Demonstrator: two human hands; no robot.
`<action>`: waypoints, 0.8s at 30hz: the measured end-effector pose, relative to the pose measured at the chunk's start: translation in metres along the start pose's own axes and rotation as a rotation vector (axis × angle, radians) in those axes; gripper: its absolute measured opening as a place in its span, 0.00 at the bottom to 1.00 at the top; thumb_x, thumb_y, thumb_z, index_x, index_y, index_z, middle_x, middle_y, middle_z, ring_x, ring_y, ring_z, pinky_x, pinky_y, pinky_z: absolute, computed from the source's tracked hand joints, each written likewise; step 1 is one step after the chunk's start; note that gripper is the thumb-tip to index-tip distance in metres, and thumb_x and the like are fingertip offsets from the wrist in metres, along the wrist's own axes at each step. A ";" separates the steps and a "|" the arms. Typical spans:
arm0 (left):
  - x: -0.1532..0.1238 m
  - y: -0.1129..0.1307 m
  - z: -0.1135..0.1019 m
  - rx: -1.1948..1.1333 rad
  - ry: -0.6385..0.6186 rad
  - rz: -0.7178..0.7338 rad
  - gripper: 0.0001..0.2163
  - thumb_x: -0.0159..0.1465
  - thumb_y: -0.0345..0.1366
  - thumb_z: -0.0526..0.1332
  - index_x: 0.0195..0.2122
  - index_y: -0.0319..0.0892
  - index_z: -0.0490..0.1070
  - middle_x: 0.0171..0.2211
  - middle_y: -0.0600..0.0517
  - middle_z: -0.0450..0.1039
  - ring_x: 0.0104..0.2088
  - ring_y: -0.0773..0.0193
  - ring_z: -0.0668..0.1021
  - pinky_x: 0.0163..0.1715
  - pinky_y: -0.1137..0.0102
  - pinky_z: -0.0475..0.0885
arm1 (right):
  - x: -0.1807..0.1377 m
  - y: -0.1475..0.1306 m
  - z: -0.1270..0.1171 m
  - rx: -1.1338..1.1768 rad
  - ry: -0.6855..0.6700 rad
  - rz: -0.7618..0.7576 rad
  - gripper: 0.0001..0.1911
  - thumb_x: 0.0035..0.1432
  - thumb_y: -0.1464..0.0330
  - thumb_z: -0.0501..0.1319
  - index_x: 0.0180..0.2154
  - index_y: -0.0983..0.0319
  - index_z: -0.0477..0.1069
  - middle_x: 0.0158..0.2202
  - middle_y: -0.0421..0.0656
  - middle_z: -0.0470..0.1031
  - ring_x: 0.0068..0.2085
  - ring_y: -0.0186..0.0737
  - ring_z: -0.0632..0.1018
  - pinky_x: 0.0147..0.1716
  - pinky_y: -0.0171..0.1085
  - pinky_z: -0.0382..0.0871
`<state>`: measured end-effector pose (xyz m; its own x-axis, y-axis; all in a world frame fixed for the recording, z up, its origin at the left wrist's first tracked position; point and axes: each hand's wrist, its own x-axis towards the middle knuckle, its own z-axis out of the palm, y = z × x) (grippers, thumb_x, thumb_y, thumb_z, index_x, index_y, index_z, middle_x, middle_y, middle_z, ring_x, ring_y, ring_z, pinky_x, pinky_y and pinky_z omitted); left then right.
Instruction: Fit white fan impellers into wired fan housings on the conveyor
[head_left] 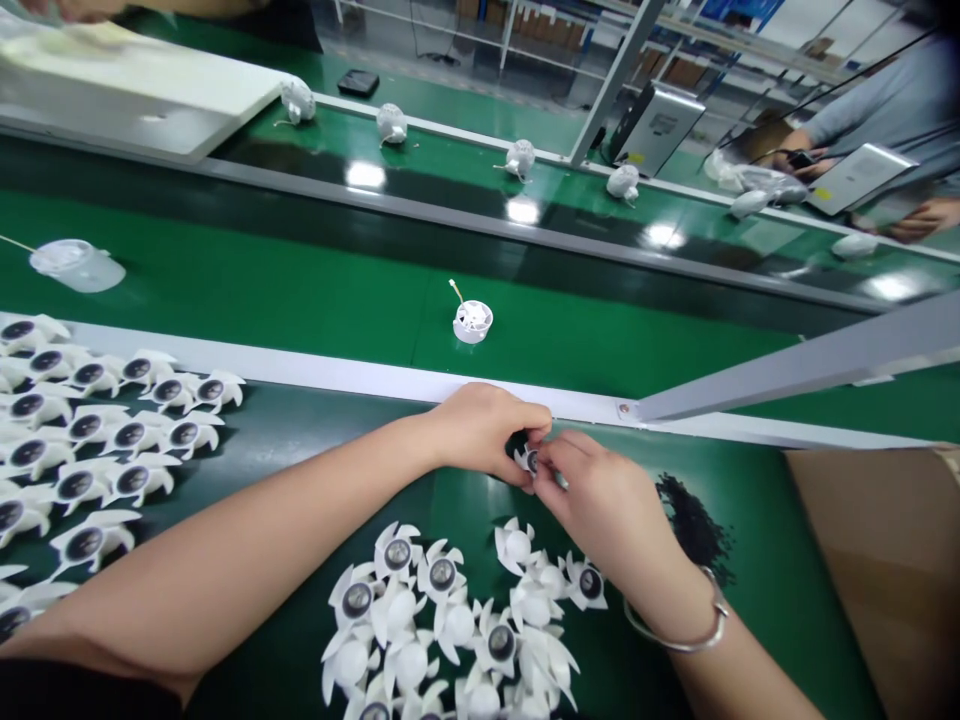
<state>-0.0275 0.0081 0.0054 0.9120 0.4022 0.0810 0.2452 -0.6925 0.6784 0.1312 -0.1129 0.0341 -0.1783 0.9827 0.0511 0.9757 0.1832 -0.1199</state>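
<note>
Between my two hands is a small white fan blade wheel point(527, 458) with a dark hub, mostly covered by fingers. My left hand point(487, 425) closes round it from the left, thumb and fingers bent. From the right, my right hand point(592, 490) pinches at its hub; whether a tiny part sits in that pinch is hidden. Loose fan wheels point(454, 620) lie in a pile just below my hands, some hub up, some turned over. A heap of small black pieces point(694, 525) lies right of my right hand.
Rows of fan wheels point(86, 425) cover the left side. Beyond a white rail point(360, 380), a white fan housing point(472, 322) and a clear-white cup-shaped part point(79, 265) rest on the green belt. A slanted post point(795, 360) and a cardboard box point(877, 540) stand right. Co-workers' hands point(930, 218) show at the far side.
</note>
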 end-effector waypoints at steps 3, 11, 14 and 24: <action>0.000 0.000 -0.001 0.000 0.000 -0.009 0.16 0.50 0.44 0.71 0.36 0.47 0.70 0.28 0.61 0.73 0.29 0.67 0.74 0.26 0.72 0.55 | -0.002 -0.002 -0.001 -0.090 0.032 -0.078 0.04 0.60 0.71 0.60 0.32 0.62 0.72 0.30 0.41 0.74 0.26 0.36 0.74 0.24 0.36 0.56; 0.000 0.002 -0.002 -0.038 0.021 -0.010 0.15 0.48 0.39 0.72 0.35 0.47 0.72 0.26 0.63 0.71 0.28 0.71 0.73 0.28 0.74 0.57 | -0.012 -0.019 0.004 -0.357 0.129 -0.199 0.09 0.58 0.79 0.56 0.34 0.63 0.73 0.28 0.42 0.72 0.22 0.36 0.70 0.23 0.39 0.55; 0.000 0.003 -0.002 -0.036 0.022 -0.009 0.14 0.48 0.38 0.72 0.35 0.46 0.73 0.26 0.62 0.71 0.27 0.71 0.72 0.28 0.74 0.56 | -0.013 -0.020 0.003 -0.345 0.116 -0.241 0.10 0.57 0.79 0.56 0.31 0.63 0.74 0.27 0.42 0.72 0.23 0.36 0.70 0.23 0.39 0.54; -0.001 -0.002 0.000 -0.037 0.029 -0.013 0.21 0.47 0.51 0.75 0.36 0.47 0.73 0.25 0.61 0.69 0.27 0.71 0.71 0.27 0.74 0.54 | -0.034 0.079 -0.054 0.169 0.398 0.069 0.12 0.62 0.66 0.61 0.26 0.60 0.69 0.21 0.36 0.65 0.23 0.31 0.67 0.26 0.31 0.61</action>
<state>-0.0283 0.0089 0.0042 0.8986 0.4288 0.0929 0.2443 -0.6649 0.7059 0.2216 -0.1329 0.0763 -0.0179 0.9114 0.4112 0.9431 0.1520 -0.2958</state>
